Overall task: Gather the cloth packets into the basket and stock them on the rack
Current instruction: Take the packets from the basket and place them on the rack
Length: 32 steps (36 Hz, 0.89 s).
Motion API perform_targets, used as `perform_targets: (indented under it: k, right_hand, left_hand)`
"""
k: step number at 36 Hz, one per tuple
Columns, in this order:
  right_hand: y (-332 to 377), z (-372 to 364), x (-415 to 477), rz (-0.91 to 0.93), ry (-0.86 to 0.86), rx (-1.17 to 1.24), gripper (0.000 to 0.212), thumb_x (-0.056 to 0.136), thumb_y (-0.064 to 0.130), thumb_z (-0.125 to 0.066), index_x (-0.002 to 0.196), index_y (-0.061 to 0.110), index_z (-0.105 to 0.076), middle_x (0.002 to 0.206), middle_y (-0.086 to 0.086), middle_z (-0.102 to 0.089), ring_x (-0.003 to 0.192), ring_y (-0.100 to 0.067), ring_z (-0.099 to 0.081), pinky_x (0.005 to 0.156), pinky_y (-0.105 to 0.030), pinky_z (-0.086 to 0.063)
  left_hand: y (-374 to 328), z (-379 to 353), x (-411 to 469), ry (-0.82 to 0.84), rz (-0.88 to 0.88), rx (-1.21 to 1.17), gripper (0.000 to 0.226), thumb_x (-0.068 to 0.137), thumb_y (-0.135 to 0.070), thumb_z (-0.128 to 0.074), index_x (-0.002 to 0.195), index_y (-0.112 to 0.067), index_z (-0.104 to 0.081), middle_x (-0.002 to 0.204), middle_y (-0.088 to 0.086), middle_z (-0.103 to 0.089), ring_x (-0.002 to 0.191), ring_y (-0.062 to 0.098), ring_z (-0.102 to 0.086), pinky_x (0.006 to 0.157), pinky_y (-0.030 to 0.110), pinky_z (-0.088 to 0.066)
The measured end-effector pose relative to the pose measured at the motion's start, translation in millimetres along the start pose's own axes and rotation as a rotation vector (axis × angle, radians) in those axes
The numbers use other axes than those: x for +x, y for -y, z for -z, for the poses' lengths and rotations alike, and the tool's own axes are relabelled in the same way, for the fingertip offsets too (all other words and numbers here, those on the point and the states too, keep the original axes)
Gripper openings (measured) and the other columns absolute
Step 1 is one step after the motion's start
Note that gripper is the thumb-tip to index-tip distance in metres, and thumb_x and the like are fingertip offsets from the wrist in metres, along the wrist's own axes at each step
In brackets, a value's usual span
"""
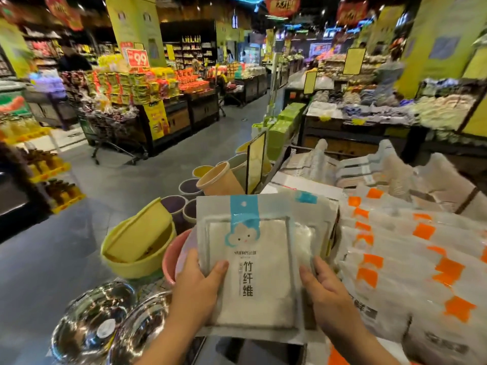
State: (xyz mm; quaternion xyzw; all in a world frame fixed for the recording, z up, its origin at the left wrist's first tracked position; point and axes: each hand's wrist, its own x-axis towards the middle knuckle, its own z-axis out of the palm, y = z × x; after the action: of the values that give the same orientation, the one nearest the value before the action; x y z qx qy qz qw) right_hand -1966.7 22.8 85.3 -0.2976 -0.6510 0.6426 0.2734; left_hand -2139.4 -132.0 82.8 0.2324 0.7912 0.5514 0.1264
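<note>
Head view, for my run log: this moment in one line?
left hand grips cloth packets | right hand grips same packets | orange-marked packs at right

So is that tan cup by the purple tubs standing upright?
Tipped: the tan cup leans over, its open mouth pointing up and left rather than straight up.

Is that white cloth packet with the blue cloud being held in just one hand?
No, the left hand and the right hand each grip one side of the cloth packet, thumbs on its front.
</note>
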Motion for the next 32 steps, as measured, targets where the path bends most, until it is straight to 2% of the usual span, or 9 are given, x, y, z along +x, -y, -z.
perform_targets:
  k: [2,5,8,10,13,17,22,27,32]
  right_hand:
    - [-7.5,9.4,19.6,-0.046,0.001,0.007,0.015,0.103,0.027,-0.052,0.103,0.039,-0.060,0.101,0.027,-0.071,0.087,0.019,-0.062,0.076,-0.005,-0.047]
    - [-20.1,24.6,48.2,-0.118,0.018,-0.002,0.022,0.092,0.033,-0.067,0.113,0.035,-0.061,0.107,0.014,-0.075,0.096,-0.003,-0.071,0.091,-0.032,-0.056]
    - [-42.2,38.3,80.9,-0.177,-0.021,-0.076,0.036,0.087,0.022,-0.078,0.116,0.034,-0.061,0.105,0.018,-0.073,0.095,0.000,-0.070,0.088,-0.029,-0.056]
    - [-62.5,45.7,104.2,-0.211,-0.059,-0.083,0.035,0.089,0.017,-0.075,0.120,0.029,-0.063,0.110,0.013,-0.074,0.096,-0.003,-0.071,0.086,-0.028,-0.056]
    - [-88.0,49.8,134.1,-0.252,-0.139,-0.089,0.030,0.096,0.015,-0.068,0.122,0.027,-0.060,0.117,0.007,-0.071,0.105,-0.012,-0.068,0.082,-0.024,-0.054]
    - [-109.5,41.5,164.9,-0.278,-0.232,-0.139,0.042,0.103,0.017,-0.055,0.143,0.021,-0.042,0.136,0.016,-0.050,0.128,-0.016,-0.048,0.104,-0.030,-0.040]
    - [-144.3,24.2,194.0,-0.261,-0.333,-0.253,0.011,0.105,0.015,-0.049,0.108,0.023,-0.041,0.113,0.002,-0.058,0.099,-0.019,-0.054,0.079,-0.031,-0.039]
    - [-166.2,18.5,212.8,-0.286,-0.436,-0.285,0.017,0.106,0.015,-0.044,0.092,0.023,-0.039,0.095,0.002,-0.057,0.086,-0.016,-0.057,0.061,-0.026,-0.039]
    - [-190.8,21.4,227.3,-0.262,-0.560,-0.374,0.008,0.106,0.015,-0.043,0.099,0.016,-0.039,0.095,-0.002,-0.051,0.086,-0.022,-0.053,0.067,-0.036,-0.038]
  left_hand:
    - [3.3,-20.7,21.4,0.024,0.002,0.007,0.024,0.087,-0.039,-0.071,0.103,-0.042,-0.053,0.101,-0.012,-0.067,0.095,0.009,-0.066,0.081,0.042,-0.056]
    - [2.3,-54.3,49.1,0.104,0.028,0.034,0.026,0.093,-0.027,-0.068,0.109,-0.034,-0.049,0.097,-0.019,-0.057,0.086,-0.015,-0.054,0.074,0.019,-0.050]
    - [2.0,-86.9,79.0,0.182,0.051,0.046,0.040,0.093,-0.026,-0.067,0.124,-0.031,-0.041,0.104,-0.012,-0.062,0.094,0.000,-0.061,0.077,0.024,-0.055]
    - [5.5,-105.7,100.1,0.217,0.048,0.098,0.037,0.093,-0.028,-0.068,0.120,-0.029,-0.042,0.103,-0.010,-0.062,0.095,0.006,-0.063,0.069,0.020,-0.051]
    - [15.4,-127.8,130.9,0.285,0.097,0.132,0.026,0.096,-0.029,-0.065,0.111,-0.030,-0.044,0.098,-0.002,-0.069,0.086,0.014,-0.069,0.068,0.031,-0.058]
    - [62.4,-143.0,174.9,0.275,0.114,0.287,0.030,0.097,-0.043,-0.058,0.122,-0.030,-0.047,0.109,-0.005,-0.066,0.101,0.018,-0.064,0.089,0.041,-0.053]
    - [144.4,-146.0,210.4,0.287,0.182,0.533,0.048,0.098,-0.041,-0.055,0.139,-0.017,-0.046,0.131,0.006,-0.060,0.115,0.026,-0.058,0.097,0.042,-0.048]
    - [204.2,-150.9,225.5,0.283,0.272,0.685,0.054,0.095,-0.047,-0.058,0.136,-0.014,-0.046,0.118,0.008,-0.062,0.103,0.029,-0.061,0.088,0.044,-0.051]
    - [230.3,-163.8,234.8,0.336,0.267,0.766,0.027,0.100,-0.039,-0.052,0.106,-0.015,-0.040,0.108,0.015,-0.067,0.096,0.035,-0.063,0.076,0.041,-0.049]
